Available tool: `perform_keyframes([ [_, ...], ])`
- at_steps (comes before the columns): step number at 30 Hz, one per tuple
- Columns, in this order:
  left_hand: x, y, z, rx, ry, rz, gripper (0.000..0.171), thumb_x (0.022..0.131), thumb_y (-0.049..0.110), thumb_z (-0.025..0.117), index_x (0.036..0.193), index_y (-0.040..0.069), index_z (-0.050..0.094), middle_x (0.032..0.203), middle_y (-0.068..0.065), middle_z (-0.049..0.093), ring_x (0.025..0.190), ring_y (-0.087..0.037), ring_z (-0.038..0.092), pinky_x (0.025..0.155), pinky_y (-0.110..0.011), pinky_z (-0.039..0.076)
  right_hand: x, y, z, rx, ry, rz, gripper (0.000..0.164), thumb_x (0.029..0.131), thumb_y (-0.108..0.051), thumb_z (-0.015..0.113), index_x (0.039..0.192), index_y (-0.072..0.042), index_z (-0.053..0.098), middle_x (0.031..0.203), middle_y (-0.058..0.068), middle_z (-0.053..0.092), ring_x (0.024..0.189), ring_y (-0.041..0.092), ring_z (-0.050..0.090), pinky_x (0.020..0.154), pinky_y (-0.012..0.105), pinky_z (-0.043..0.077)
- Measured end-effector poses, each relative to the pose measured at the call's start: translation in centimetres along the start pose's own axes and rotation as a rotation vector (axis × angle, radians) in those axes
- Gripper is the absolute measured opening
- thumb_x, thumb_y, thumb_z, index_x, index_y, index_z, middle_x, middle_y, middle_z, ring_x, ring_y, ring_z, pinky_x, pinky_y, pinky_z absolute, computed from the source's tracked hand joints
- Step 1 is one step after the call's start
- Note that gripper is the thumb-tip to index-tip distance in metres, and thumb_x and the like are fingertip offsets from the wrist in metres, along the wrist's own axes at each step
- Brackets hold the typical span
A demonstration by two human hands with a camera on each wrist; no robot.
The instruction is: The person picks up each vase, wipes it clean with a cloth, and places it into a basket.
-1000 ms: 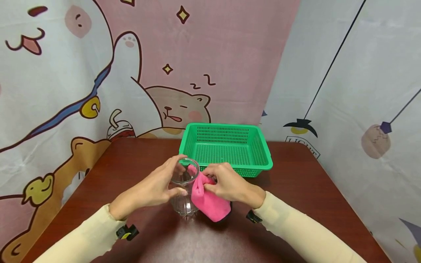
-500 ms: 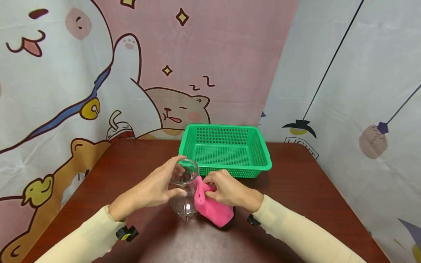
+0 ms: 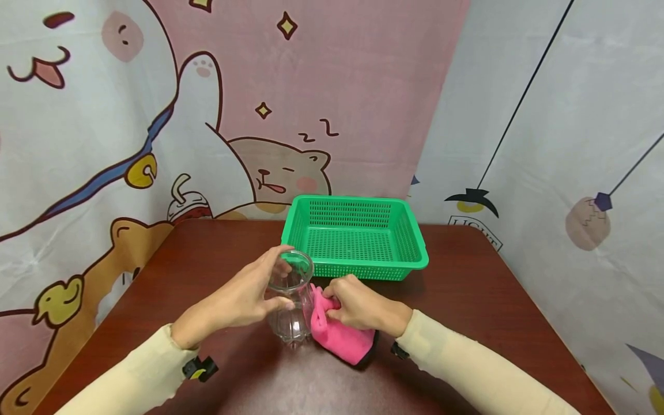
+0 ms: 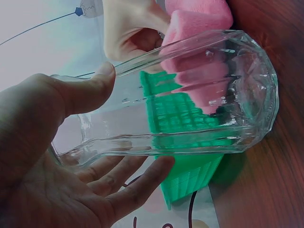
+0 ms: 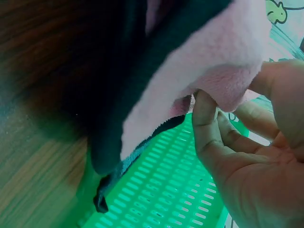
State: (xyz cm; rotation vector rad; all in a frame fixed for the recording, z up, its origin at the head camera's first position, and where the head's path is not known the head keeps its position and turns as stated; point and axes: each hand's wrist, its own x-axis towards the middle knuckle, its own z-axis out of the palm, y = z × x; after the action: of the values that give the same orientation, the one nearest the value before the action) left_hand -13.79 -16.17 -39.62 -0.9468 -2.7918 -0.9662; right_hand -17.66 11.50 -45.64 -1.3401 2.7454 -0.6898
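Observation:
A clear glass vase (image 3: 291, 325) with a wide round mouth stands on the table in the head view. My left hand (image 3: 244, 294) holds it near the rim, thumb on the near side and fingers behind. In the left wrist view the vase (image 4: 199, 137) shows faceted walls and a thick base. Just right of it, my right hand (image 3: 360, 302) pinches a bunched pink cloth (image 3: 339, 340) with a dark edge. The cloth lies close against the outside of the vase wall; whether it touches is hard to tell. In the right wrist view, the cloth (image 5: 204, 61) hangs from thumb and fingers.
Behind the hands, a green perforated plastic basket (image 3: 358, 265) sits on the dark reddish-brown table (image 3: 461, 346). Printed cartoon curtains (image 3: 363, 86) hang along the back and sides.
My right hand has moved slightly right and down with the cloth, whose upper end was at the vase's mouth. My left hand and the vase stay nearly still.

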Motion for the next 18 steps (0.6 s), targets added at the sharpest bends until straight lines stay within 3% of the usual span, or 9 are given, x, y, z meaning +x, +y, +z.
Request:
perform_keyframes([
  [7, -0.01, -0.02, 0.04, 0.007, -0.003, -0.003, 0.104, 0.084, 0.026, 0.094, 0.164, 0.017, 0.028, 0.131, -0.01, 0.066, 0.119, -0.022, 0.068, 0.087, -0.03, 0.062, 0.0, 0.29, 0.51, 0.02, -0.035, 0.022, 0.036, 0.085, 0.002, 0.074, 0.065, -0.018, 0.052, 0.061, -0.011, 0.034, 0.058, -0.003, 0.029, 0.051, 0.016, 0.026],
  [18, -0.05, 0.14, -0.13, 0.0, -0.005, 0.019, 0.106, 0.085, 0.025, 0.093, 0.166, 0.021, 0.025, 0.132, -0.011, 0.066, 0.119, -0.023, 0.068, 0.086, -0.029, 0.062, -0.19, 0.72, 0.77, 0.069, -0.017, 0.037, 0.027, 0.087, -0.002, 0.077, 0.071, -0.018, 0.063, 0.063, -0.011, 0.038, 0.058, -0.004, 0.032, 0.052, 0.017, 0.026],
])
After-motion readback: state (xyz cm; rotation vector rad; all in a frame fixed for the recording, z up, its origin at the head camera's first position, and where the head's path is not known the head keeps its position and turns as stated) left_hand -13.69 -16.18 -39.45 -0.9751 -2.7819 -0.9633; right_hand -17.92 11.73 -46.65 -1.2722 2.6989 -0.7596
